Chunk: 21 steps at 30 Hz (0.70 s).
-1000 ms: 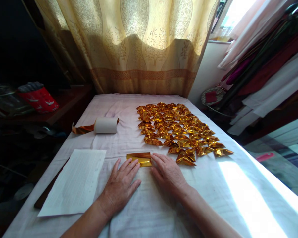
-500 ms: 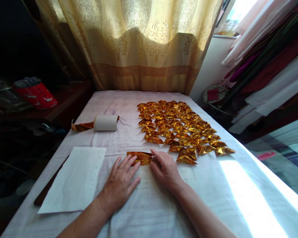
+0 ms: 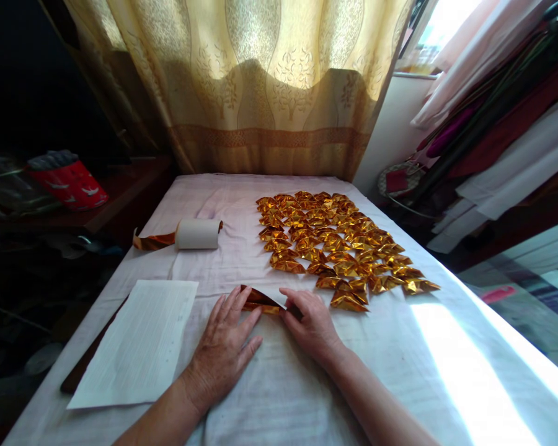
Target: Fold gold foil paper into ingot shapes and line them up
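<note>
A folded strip of gold foil paper point(image 3: 259, 299) lies on the white cloth near me. My left hand point(image 3: 225, 347) lies flat with its fingers spread, fingertips pressing on the strip's left end. My right hand point(image 3: 312, 325) pinches the strip's right corner and folds it up and over, showing the white underside. Just beyond the hands, several folded gold paper pieces point(image 3: 337, 244) lie in rows.
A white sheet of paper point(image 3: 137, 341) lies to the left over a dark board. A roll of gold foil with white backing point(image 3: 196, 234) sits further back left. A patterned curtain point(image 3: 260, 87) hangs behind the table; clothes hang at right.
My right hand has lifted the right corner of the gold strip and folded it toward the left. The left hand stays pressing the strip.
</note>
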Each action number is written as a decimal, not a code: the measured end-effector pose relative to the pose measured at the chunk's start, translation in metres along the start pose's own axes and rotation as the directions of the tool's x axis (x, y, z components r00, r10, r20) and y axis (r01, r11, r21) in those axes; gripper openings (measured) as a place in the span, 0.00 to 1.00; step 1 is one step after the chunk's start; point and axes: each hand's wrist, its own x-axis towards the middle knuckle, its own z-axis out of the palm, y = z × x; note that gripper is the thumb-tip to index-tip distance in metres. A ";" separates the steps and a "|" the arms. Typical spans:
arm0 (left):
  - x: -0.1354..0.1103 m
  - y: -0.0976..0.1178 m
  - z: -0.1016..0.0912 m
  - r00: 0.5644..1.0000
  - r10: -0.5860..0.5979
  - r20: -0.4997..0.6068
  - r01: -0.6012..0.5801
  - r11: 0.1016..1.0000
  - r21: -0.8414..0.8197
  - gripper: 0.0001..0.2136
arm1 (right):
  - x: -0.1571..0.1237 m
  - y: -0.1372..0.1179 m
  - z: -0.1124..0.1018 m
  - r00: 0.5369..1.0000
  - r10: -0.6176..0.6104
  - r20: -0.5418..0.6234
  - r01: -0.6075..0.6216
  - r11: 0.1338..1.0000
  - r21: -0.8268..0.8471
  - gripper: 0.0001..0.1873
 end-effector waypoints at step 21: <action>0.010 0.006 -0.010 0.987 -0.148 -0.061 0.108 0.895 -0.433 0.20 | 0.001 -0.034 -0.004 0.970 -0.195 -0.147 0.213 0.970 0.117 0.14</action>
